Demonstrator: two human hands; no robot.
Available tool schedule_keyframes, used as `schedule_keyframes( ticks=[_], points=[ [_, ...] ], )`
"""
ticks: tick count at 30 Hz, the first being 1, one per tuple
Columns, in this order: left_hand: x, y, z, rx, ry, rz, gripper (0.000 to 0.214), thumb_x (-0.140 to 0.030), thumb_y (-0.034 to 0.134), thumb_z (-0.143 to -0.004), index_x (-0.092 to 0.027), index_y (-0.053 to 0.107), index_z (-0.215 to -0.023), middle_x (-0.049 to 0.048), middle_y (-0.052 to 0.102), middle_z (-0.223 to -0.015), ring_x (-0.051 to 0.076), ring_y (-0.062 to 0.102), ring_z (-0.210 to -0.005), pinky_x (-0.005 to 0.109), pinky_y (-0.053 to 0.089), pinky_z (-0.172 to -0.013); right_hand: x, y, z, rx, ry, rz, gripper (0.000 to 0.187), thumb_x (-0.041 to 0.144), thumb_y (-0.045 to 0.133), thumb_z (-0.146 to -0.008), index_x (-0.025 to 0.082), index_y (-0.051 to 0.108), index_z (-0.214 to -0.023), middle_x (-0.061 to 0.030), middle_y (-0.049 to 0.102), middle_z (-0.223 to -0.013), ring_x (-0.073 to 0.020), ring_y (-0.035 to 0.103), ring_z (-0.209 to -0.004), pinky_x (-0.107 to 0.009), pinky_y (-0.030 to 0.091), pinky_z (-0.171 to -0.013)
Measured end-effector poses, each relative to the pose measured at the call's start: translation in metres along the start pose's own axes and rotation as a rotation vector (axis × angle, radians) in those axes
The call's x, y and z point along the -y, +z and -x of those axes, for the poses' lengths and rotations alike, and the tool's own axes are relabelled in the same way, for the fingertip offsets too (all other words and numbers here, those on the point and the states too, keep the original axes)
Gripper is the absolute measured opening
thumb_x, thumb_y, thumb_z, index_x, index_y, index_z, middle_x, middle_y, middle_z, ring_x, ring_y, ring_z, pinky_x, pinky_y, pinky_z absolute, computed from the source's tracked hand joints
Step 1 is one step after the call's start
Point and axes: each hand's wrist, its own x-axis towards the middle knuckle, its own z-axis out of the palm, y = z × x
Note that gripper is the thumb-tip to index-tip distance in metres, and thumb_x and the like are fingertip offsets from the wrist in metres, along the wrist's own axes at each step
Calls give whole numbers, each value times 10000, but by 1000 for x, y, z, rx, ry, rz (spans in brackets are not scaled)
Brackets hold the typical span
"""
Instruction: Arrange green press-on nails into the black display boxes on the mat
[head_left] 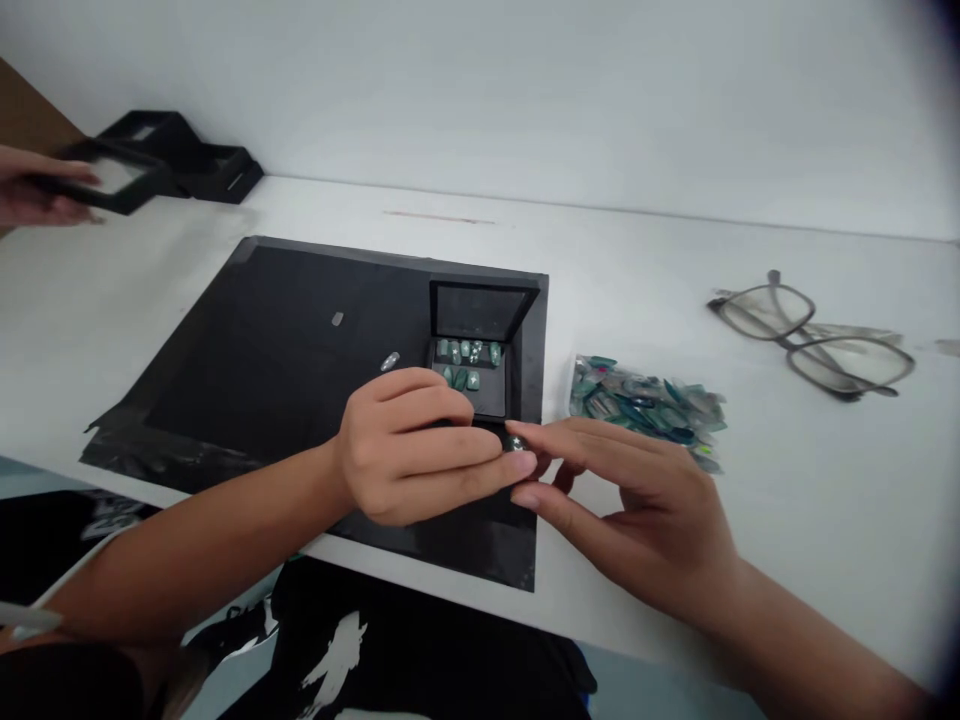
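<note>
A dark, glossy press-on nail (516, 443) with a silver star is held between my two hands, over the right edge of a black mat (247, 350). My left hand (420, 450) pinches it from the left, its fingers closed. From the right, my right hand (637, 500) grips it with bent fingers; their exact contact is partly hidden. Just beyond my left hand stands a small black case (491, 398) with its lid raised, holding several green press-on nails (474, 351) in two rows. A silvery press-on nail (390, 361) and a clear tab (337, 319) lie on the mat.
A pile of green and teal press-on nails (645, 400) in clear plastic lies right of the mat. Eyeglasses (814, 335) rest farther right. At the far left, another person's hand (52, 185) holds a black windowed box (124, 175) by stacked black boxes (202, 165).
</note>
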Motion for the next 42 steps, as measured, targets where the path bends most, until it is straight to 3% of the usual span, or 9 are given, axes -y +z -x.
schedule_keyframes(
  ticks=[10, 17, 21, 27, 35, 42],
  points=[
    [10, 10, 4, -23, -136, 70, 225, -243, 733, -799, -251, 728, -1024, -54, 736, -783, 88, 643, -663, 242, 521, -628, -10, 9, -3, -41, 68, 235, 235, 250, 630, -943, 195, 707, -1158, -36, 726, -847, -115, 625, -631, -242, 524, -529],
    [24, -1, 9, -167, -277, -39, 206, -158, 667, -820, -258, 746, -982, -43, 681, -677, 75, 578, -580, 224, 433, -565, -31, 21, -11, 60, 139, 584, 312, 351, 572, -972, 168, 719, -1178, -64, 731, -870, -148, 613, -599, -300, 471, -555],
    [28, 0, 13, -170, -331, -61, 210, -153, 649, -864, -240, 749, -1027, -48, 683, -672, 67, 599, -591, 210, 441, -587, -36, 28, -21, 133, 174, 670, 362, 395, 548, -977, 178, 727, -1204, -73, 738, -901, -176, 631, -638, -313, 434, -559],
    [31, 4, 18, -159, -408, -40, 169, -192, 636, -914, -219, 743, -1041, -55, 671, -629, 54, 598, -569, 195, 427, -590, -34, 30, -26, 108, 276, 665, 377, 411, 591, -943, 203, 744, -1218, -31, 721, -773, -175, 608, -597, -316, 397, -534],
    [24, 4, 17, -96, -383, 28, 195, -185, 601, -931, -209, 726, -1079, -54, 683, -638, 62, 597, -562, 202, 416, -577, -35, 28, -25, 32, 384, 522, 475, 419, 654, -885, 199, 687, -1305, 13, 675, -673, -147, 575, -539, -303, 432, -538],
    [26, 8, 18, -108, -436, 44, 164, -214, 605, -929, -222, 738, -1026, -56, 705, -636, 59, 637, -578, 179, 457, -594, -34, 28, -20, 1, 324, 483, 282, 385, 592, -925, 220, 799, -1024, -29, 687, -685, -167, 598, -597, -299, 422, -554]
  ],
)
